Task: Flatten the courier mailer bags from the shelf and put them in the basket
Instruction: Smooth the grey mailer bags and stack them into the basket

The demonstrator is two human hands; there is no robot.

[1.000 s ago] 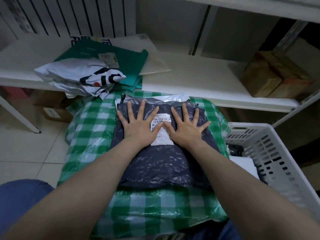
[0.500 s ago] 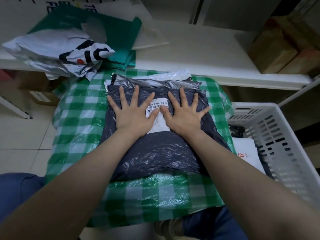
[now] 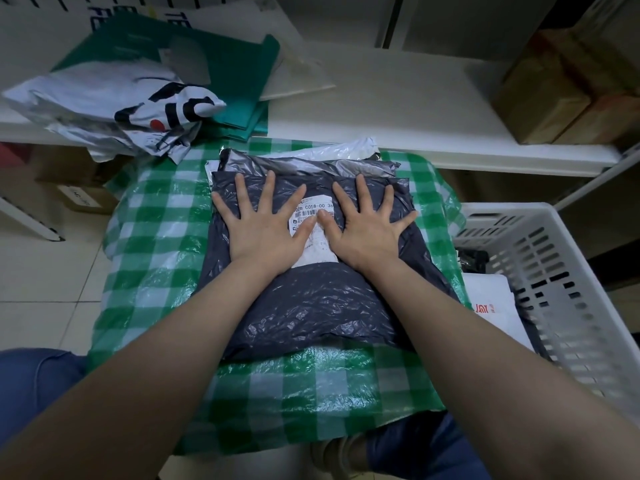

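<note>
Dark grey plastic mailer bag (image 3: pixel 311 306) pressed under left hand (image 3: pixel 263 226) and right hand (image 3: pixel 367 230), fingers splayed, gripping nothing; flattening under way, next likely a lift into white slotted plastic basket (image 3: pixel 554 271) to bag's right.

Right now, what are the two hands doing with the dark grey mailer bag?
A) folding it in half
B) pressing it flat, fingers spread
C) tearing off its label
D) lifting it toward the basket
B: the left hand and right hand lie palm-down, fingers spread, on the dark grey mailer bag.
</note>
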